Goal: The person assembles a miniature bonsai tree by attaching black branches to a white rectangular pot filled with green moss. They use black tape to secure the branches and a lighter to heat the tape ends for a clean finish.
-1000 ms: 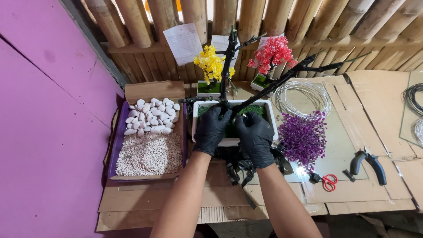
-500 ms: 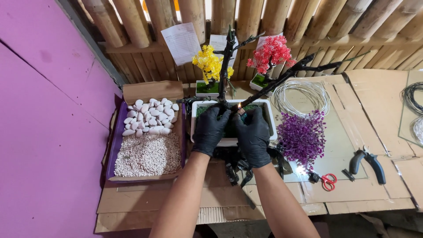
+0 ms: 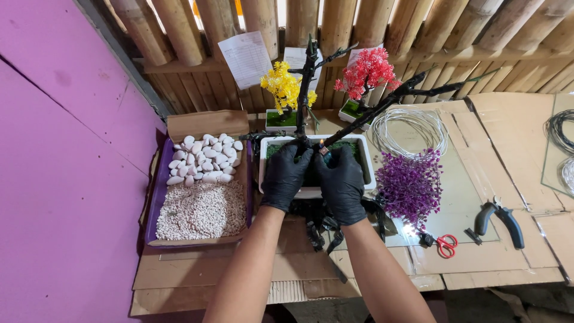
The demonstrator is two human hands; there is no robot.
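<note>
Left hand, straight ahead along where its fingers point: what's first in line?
Probably the black tree trunk rising from the white rectangular pot; the left hand already sits at its base. Beyond that is the yellow miniature tree, though depth is unclear.

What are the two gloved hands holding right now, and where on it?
Both the left hand and the right hand grip the black bare tree at the base of its trunk, inside the white rectangular pot.

Open cardboard rightward; stone box leftward, branches overhead.
</note>
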